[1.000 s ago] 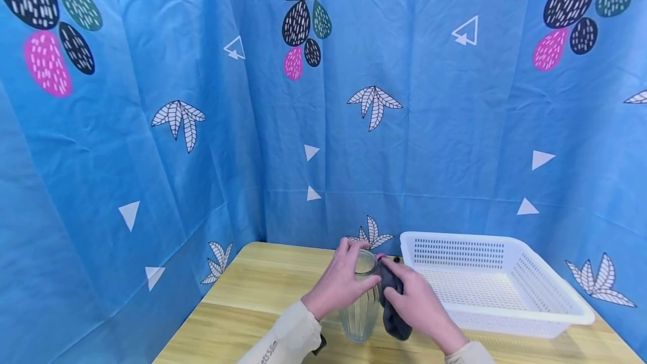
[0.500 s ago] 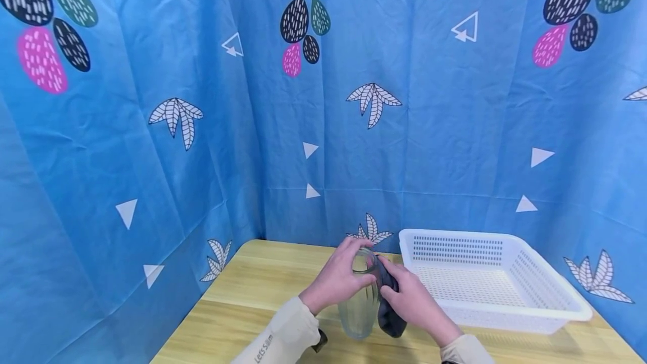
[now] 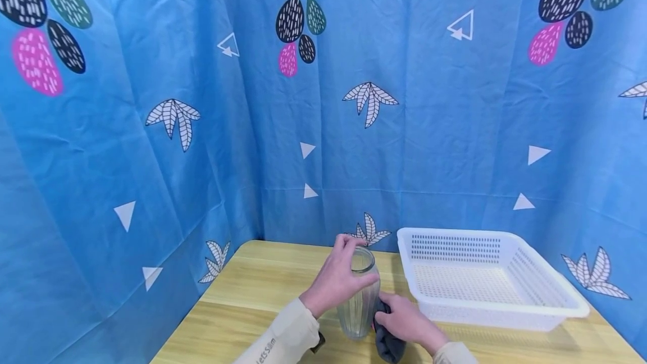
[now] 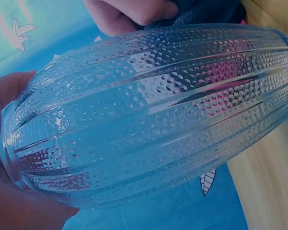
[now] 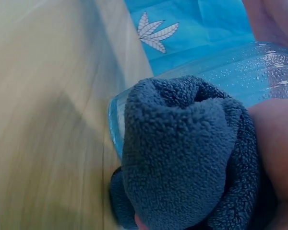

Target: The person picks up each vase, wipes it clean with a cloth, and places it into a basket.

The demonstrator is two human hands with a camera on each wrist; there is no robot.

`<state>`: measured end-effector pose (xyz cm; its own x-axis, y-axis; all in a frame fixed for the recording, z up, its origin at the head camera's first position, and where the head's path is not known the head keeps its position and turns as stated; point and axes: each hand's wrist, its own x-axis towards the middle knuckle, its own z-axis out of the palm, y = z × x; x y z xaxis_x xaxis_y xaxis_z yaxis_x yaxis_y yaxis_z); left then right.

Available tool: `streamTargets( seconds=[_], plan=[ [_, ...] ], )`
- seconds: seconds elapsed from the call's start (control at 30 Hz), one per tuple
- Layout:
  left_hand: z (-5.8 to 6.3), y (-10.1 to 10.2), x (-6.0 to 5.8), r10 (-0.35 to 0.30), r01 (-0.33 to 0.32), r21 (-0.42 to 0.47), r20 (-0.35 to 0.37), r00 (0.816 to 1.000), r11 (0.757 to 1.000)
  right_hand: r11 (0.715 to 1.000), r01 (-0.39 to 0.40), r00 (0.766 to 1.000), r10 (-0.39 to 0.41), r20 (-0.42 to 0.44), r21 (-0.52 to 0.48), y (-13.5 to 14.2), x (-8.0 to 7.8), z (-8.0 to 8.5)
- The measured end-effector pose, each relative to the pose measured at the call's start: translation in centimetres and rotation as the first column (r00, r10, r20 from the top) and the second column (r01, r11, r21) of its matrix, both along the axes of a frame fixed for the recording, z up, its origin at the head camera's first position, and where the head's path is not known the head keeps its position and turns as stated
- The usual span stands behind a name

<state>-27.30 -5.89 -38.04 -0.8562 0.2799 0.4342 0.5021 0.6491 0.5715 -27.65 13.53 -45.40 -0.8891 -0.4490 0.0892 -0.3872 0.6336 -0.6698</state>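
A clear glass vase (image 3: pixel 358 310) with vertical ribs and a dimpled surface stands on the wooden table. My left hand (image 3: pixel 337 280) grips it near the rim, thumb on one side and fingers on the other. In the left wrist view the vase (image 4: pixel 144 110) fills most of the picture. My right hand (image 3: pixel 406 319) holds a bunched dark grey cloth (image 3: pixel 388 341) against the vase's right side, low down. Close up in the right wrist view, the fluffy cloth (image 5: pixel 182 153) covers part of the vase's lower body, with a bit of pink showing at its edge.
A white perforated plastic basket (image 3: pixel 495 310) sits on the table to the right of the hands. Behind the table (image 3: pixel 263 280) hangs a blue patterned curtain (image 3: pixel 323 128), which also runs along the left side.
My right hand has slid down the vase's side with the cloth, from near the rim to the lower body. The left hand keeps its hold near the rim.
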Motion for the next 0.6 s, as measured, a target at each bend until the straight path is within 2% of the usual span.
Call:
streamTargets(
  seconds=[0.2,0.4,0.5,0.6],
  plan=[
    [0.1,-0.2,0.4,0.023,-0.023,-0.002,0.027,0.999,1.000,0.999,0.051,0.999,-0.051,-0.015,-0.007,0.1,0.0,1.0],
    [0.5,-0.4,0.6,0.018,-0.018,-0.019,-0.004,1.000,1.000,0.986,0.128,0.986,-0.138,-0.095,-0.107,0.0,1.0,3.8],
    [0.8,-0.4,0.6,-0.012,0.012,-0.015,0.003,1.000,1.000,0.977,0.162,0.970,-0.183,-0.162,-0.138,-0.1,1.6,5.6],
    [1.0,-0.4,0.4,-0.042,0.042,-0.025,0.000,0.999,0.999,0.973,0.175,0.940,-0.211,-0.269,-0.151,-0.3,2.0,7.2]
  ],
)
